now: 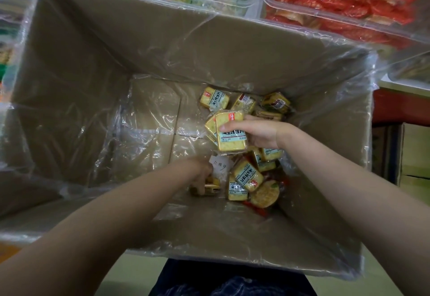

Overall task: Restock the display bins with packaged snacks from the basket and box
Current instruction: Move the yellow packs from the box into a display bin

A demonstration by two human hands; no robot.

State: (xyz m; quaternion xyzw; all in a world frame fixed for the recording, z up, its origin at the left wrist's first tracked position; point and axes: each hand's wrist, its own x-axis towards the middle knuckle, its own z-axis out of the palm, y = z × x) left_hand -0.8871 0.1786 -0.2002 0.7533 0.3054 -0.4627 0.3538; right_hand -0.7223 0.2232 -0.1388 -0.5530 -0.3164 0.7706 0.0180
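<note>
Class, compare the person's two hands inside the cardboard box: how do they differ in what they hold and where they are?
The right hand is raised and grips a stack of yellow snack packets; the left hand is down at the box floor, closing on one yellow packet. The right hand's thumb lies across its top packet's face; the left hand's fingers are blurred. Both reach into the plastic-lined cardboard box.
</note>
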